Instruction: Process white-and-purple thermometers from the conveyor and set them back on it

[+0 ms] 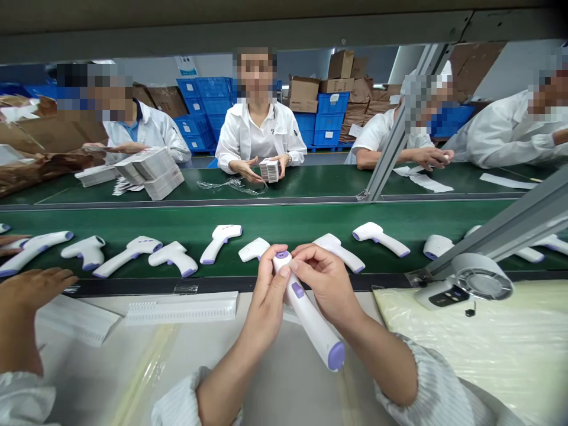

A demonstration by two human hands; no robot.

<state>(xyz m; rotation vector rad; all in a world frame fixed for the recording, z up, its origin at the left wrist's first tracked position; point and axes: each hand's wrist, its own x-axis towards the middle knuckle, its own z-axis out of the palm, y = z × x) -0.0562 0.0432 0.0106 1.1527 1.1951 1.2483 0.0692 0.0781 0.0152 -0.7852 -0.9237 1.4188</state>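
A white and purple handheld thermometer is held over the grey table, its handle pointing down to the right. My left hand grips its upper end from the left, thumb and fingers pressed against it. On the other side, my right hand pinches the same end with thumb and fingertips near the purple tip. Whether a small part sits between the right fingertips is too small to tell. Behind my hands, several similar thermometers lie along the green conveyor belt.
White label sheets lie on the table at left, near another person's arm. A small fan stands at right beside a slanted metal post. People in white coats sit across the belt.
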